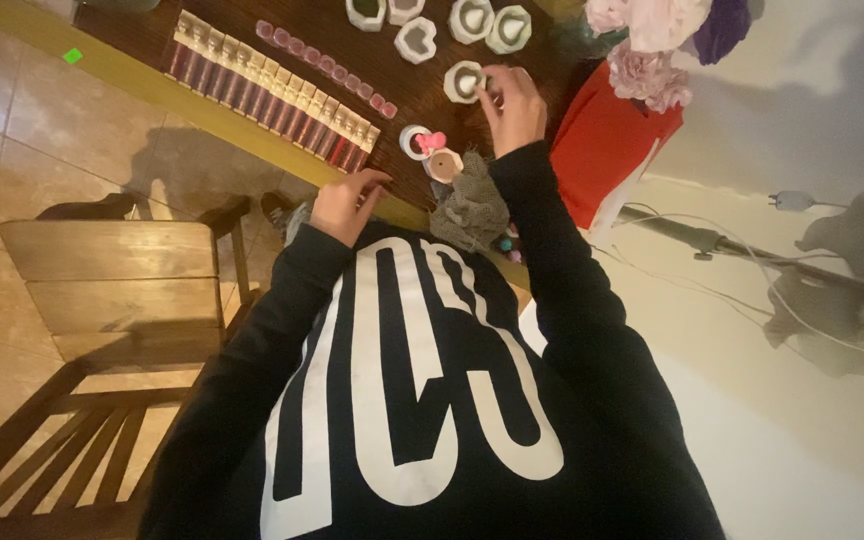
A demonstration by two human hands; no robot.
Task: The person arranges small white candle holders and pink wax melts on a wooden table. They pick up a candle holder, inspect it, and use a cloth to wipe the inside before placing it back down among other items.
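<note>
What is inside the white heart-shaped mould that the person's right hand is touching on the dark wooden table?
The white heart-shaped mould shows a grey hollow inside. The right hand covers its right edge, so that part is hidden.

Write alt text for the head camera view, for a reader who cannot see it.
A person in a black sweatshirt works at a dark wooden table: the right hand touches a white heart-shaped mould, the left hand rests at the table edge near a row of red-filled lip-gloss tubes. A wooden chair stands beside them.
</note>
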